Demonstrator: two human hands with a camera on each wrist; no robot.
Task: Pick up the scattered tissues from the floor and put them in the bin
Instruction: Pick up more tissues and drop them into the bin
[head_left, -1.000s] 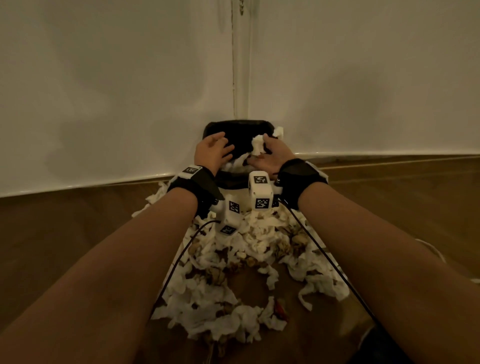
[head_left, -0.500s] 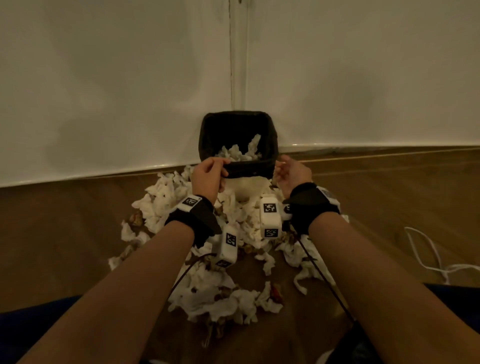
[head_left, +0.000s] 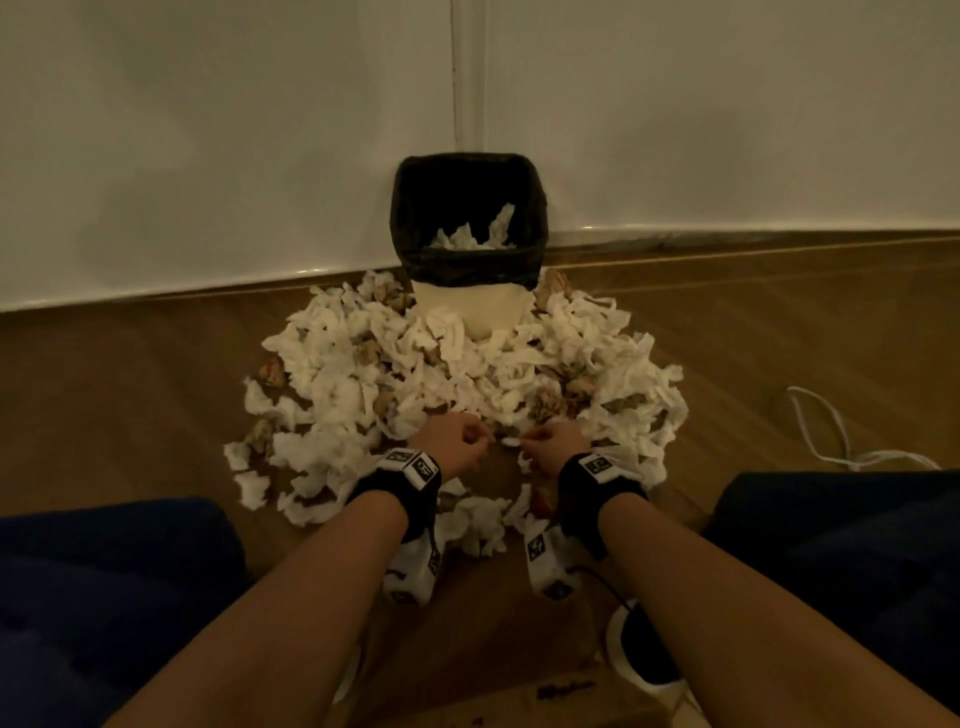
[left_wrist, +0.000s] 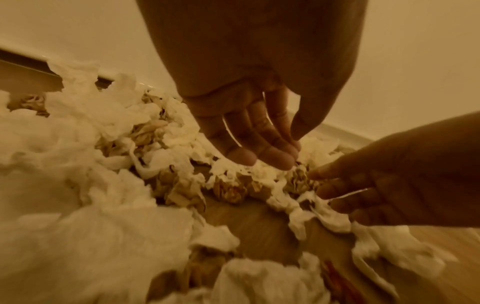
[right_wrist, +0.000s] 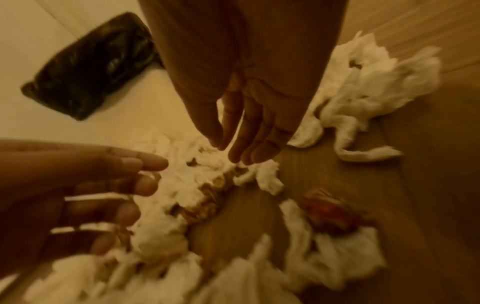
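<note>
A bin (head_left: 470, 291) with a black liner and cream body stands against the wall, and some white tissues (head_left: 475, 236) lie inside it. A wide pile of white and brownish crumpled tissues (head_left: 363, 374) spreads on the wooden floor in front of it. My left hand (head_left: 457, 441) and right hand (head_left: 550, 444) hover side by side at the pile's near edge, close to each other. In the left wrist view my left hand (left_wrist: 259, 148) points its relaxed fingers down just above a brownish wad (left_wrist: 298, 181). My right hand (right_wrist: 246, 144) hangs the same way, holding nothing.
A white cable (head_left: 821, 436) loops on the floor at the right. My knees in dark blue cloth (head_left: 104, 597) flank the arms, with a shoe (head_left: 644, 649) near the right one. The white wall (head_left: 208, 156) rises directly behind the bin.
Both hands left the bin's rim, where the right one held tissues, and came back toward me and down to the pile's near edge. More tissues lie in the bin.
</note>
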